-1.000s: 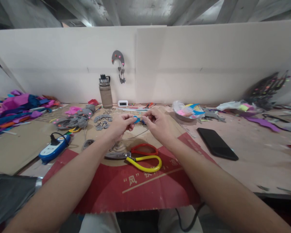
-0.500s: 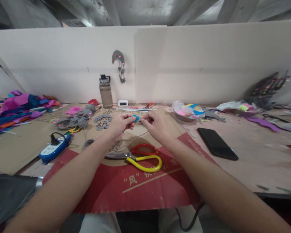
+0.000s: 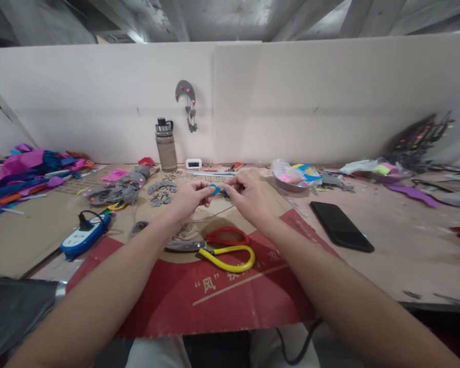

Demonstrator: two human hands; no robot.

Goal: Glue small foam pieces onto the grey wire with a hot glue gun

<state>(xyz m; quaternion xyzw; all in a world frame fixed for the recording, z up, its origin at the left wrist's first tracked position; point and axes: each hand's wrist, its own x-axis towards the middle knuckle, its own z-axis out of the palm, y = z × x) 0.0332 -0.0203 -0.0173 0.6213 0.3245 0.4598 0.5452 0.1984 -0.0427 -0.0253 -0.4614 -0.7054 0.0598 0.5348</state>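
My left hand (image 3: 189, 199) and my right hand (image 3: 247, 197) meet above the cardboard sheet (image 3: 214, 291), fingertips almost touching. Between them they pinch a small blue piece (image 3: 215, 189); the left thumb and forefinger are closed on it and the right fingers are closed at its right edge. A thin thread (image 3: 214, 214) trails from under the hands across the cardboard. Just in front of the hands lie scissors (image 3: 222, 246) with one red and one yellow handle.
Grey felt cut-outs (image 3: 138, 186) and a blue-white power strip (image 3: 84, 236) lie at the left, with coloured fabric scraps (image 3: 26, 171) beyond. A water bottle (image 3: 166, 145) and small clock (image 3: 193, 163) stand by the wall. At the right are a black phone (image 3: 341, 226) and a bowl (image 3: 291, 179).
The right fingers closed back in on the blue piece after sitting slightly apart from it; both hands stay in the same spot.
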